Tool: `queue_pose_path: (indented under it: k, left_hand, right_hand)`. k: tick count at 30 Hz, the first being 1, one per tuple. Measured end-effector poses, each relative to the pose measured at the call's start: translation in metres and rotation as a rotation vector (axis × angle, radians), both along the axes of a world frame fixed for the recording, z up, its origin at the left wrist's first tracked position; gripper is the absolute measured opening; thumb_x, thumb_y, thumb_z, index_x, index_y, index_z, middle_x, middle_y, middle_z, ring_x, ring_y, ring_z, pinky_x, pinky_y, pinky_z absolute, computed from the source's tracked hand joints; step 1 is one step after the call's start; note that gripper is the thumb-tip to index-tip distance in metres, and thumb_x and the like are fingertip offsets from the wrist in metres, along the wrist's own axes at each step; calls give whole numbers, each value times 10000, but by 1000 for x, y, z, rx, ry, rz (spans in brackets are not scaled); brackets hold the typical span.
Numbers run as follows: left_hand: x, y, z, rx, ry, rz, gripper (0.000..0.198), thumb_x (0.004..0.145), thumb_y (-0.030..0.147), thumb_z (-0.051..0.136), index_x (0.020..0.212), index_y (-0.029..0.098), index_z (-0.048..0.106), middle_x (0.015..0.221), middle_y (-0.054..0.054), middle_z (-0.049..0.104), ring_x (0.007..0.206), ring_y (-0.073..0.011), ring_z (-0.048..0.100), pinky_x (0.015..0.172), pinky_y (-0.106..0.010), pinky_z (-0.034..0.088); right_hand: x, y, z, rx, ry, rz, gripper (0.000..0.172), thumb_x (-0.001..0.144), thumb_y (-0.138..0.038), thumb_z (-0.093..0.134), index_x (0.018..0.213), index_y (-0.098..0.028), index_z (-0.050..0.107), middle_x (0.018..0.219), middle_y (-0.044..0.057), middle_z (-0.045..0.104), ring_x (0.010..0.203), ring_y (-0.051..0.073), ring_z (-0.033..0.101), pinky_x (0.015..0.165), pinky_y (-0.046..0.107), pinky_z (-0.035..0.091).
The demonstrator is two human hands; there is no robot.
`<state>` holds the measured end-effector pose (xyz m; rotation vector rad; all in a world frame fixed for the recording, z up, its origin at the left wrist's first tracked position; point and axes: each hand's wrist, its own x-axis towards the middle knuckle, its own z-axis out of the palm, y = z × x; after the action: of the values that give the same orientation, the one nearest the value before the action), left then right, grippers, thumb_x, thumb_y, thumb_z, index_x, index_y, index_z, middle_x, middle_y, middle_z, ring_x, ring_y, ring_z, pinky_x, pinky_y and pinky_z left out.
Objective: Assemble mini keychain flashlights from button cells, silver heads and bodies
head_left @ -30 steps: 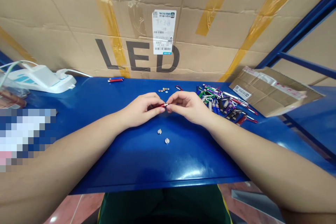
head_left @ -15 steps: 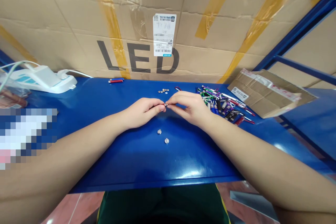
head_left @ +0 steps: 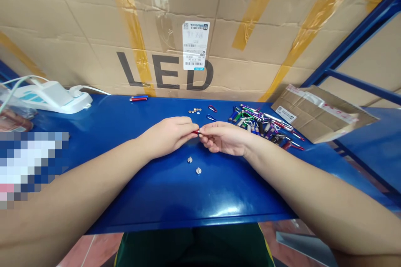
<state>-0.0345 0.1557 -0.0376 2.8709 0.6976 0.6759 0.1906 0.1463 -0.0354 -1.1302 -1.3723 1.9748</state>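
In front of me, my left hand (head_left: 171, 137) is closed round a small red mini flashlight (head_left: 196, 132), of which only a short stretch shows. The fingertips of my right hand (head_left: 224, 137) pinch its silver end, palm partly turned up. What sits inside that grip is too small to make out. On the blue table below lie two round silver caps, one nearer (head_left: 198, 170) and one a bit farther off (head_left: 189, 160). Beyond my hands are several button cells (head_left: 194, 111), a red carabiner clip (head_left: 212, 109) and a blue carabiner clip (head_left: 211, 117).
A pile of colourful mini flashlights with clips (head_left: 258, 122) lies to the right, beside a small cardboard box (head_left: 316, 110). A white power strip (head_left: 67, 99) stands at the left. Red and blue tubes (head_left: 138, 99) lie at the back, before a large carton (head_left: 175, 4).
My right hand has turned palm-up and lowered, uncovering the blue clip. A red tube now shows between my fingertips, where a small metallic piece showed before.
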Motion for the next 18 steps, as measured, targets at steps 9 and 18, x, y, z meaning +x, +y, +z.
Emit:
queue_pose_path:
  k: [9, 18]
  left_hand:
    - [1, -1, 0, -19, -68, 64, 264, 1072, 270, 490, 1064, 156, 728, 905, -53, 697, 860, -184, 671, 811, -276, 526]
    - [2, -3, -1, 109, -54, 36, 287, 1083, 270, 456, 1104, 133, 707, 936, -81, 698, 846, -191, 660, 784, -280, 533]
  right_hand:
    - [-2, -9, 2, 688, -309, -18, 294, 1009, -308, 538, 760, -178, 627, 700, 7, 601, 626, 120, 529, 608, 240, 435]
    - [-14, -11, 11, -291, 157, -69, 381, 1037, -210, 379, 663, -183, 447, 566, -71, 317, 444, 56, 215, 397, 160, 152]
